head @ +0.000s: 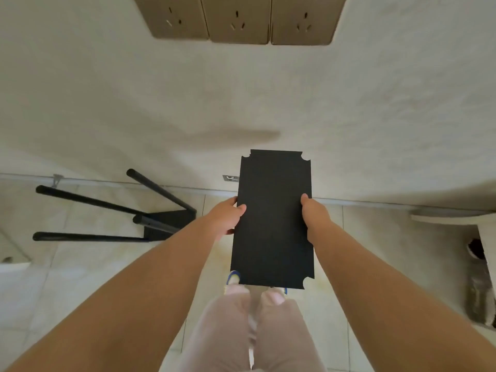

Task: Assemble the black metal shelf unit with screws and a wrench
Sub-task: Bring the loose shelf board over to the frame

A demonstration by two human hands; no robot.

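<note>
A flat black rectangular shelf panel (272, 218) with notched corners is held out in front of me, above the floor. My left hand (226, 217) grips its left edge, thumb on top. My right hand (314, 213) grips its right edge the same way. To the left, the partly built shelf frame (166, 222) lies on the tiled floor: a black base panel with several black metal poles (91, 201) sticking out toward the left. No screws or wrench are visible.
A white wall (241, 103) stands just ahead, with three beige sockets (239, 20) high on it. My legs and feet (252, 318) are below the panel. A white object (451, 217) and a dark item (477, 251) sit at the right edge.
</note>
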